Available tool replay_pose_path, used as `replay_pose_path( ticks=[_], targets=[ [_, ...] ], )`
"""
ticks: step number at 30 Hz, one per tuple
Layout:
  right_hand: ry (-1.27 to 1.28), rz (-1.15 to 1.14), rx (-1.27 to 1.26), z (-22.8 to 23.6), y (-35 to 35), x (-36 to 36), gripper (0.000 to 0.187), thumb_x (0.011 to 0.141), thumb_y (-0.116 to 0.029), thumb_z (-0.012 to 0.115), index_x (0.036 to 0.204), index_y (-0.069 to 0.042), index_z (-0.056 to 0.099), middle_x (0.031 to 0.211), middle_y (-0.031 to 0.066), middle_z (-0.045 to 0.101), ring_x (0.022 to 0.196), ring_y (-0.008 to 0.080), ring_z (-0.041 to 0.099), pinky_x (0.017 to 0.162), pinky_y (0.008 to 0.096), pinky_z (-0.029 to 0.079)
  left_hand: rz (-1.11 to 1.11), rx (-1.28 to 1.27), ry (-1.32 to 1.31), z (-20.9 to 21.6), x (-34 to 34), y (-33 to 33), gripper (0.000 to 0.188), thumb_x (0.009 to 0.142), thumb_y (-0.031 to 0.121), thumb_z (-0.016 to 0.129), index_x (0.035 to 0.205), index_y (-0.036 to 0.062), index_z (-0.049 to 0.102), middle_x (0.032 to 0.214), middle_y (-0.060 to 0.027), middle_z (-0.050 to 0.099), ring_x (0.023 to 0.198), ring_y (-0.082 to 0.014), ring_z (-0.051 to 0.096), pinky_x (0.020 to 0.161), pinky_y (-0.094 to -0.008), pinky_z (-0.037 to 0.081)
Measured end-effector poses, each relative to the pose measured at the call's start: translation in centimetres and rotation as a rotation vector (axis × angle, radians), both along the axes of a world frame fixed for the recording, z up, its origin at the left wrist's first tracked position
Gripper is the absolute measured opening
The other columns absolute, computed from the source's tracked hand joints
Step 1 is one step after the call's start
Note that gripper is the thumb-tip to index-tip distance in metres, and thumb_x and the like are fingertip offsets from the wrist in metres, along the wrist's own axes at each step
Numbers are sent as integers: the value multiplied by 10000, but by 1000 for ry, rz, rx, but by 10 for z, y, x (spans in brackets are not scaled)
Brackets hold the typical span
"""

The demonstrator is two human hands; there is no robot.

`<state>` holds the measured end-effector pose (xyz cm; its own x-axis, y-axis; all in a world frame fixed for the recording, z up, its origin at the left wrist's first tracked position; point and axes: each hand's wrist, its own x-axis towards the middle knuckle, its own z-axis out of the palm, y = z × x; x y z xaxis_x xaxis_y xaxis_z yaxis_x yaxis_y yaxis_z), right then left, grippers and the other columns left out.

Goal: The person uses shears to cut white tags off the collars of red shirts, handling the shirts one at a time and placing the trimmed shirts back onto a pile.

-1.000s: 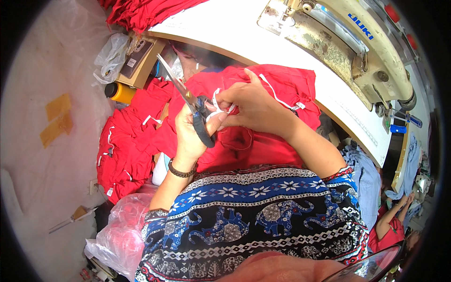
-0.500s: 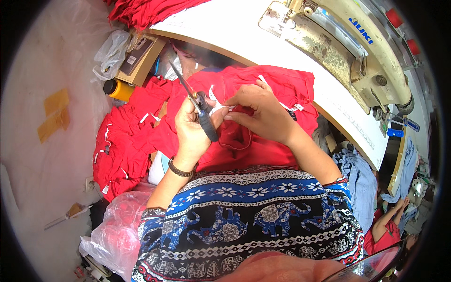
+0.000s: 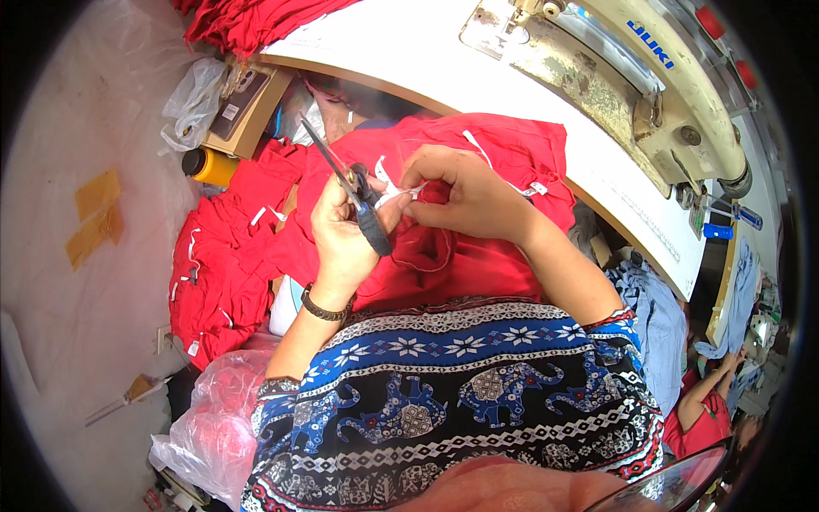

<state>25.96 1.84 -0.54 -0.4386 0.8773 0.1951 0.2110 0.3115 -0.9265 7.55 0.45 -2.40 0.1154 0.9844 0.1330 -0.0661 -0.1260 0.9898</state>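
My left hand [image 3: 339, 237] is closed round a pair of dark-handled scissors [image 3: 372, 227], whose blades point up and away to the left. Its thumb also presses on a narrow white strip [image 3: 386, 177] that curls up between my hands. Fingertips of my right hand [image 3: 478, 194] pinch the same strip near a bit of red cloth, close beside the left thumb. Beneath both hands a red garment [image 3: 520, 141] spreads over my lap, with white cords or tapes on it. Whether the strip is sewn to the garment is hidden by my fingers.
More red garments [image 3: 226, 256] are heaped at the left, beside a yellow jar [image 3: 215, 167] and a cardboard box [image 3: 264, 107]. A sewing machine [image 3: 589, 81] stands on the white table [image 3: 375, 38]. Blue cloth [image 3: 653, 316] hangs at right; another person [image 3: 704, 418] sits beyond.
My right hand has turned and its fingers have curled in, with red cloth now showing between them. The left hand and scissors have barely shifted. The whole view has moved slightly.
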Motion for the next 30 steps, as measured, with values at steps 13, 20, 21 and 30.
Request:
replay_pose_path(
  ticks=[13,20,21,30],
  targets=[
    [-52,70,-103,0,0,7,157,845,-49,631,990,-4,591,939,71,608,925,138,572,829,263,453,7,32,53,4,3,0,315,726,-12,778,926,48,543,838,2,590,763,-62,567,679,-205,462],
    [-30,98,-84,-7,4,14,129,892,-87,601,992,-6,610,905,39,613,839,109,556,777,252,442,-14,39,87,1,0,4,306,734,-11,770,935,41,546,818,-1,597,749,-63,570,680,-207,463],
    [-25,52,-99,-8,1,12,122,893,-86,601,984,-6,617,891,32,613,832,100,549,768,247,438,-17,54,112,3,0,6,302,736,-11,767,935,40,546,809,-3,602,746,-64,572,681,-209,463],
    [3,-113,-182,-8,-4,3,151,836,-126,645,933,-18,685,834,110,668,801,184,632,730,300,482,22,8,76,9,-16,13,272,727,17,772,902,39,565,812,-19,632,761,-79,598,708,-225,470]
  ],
)
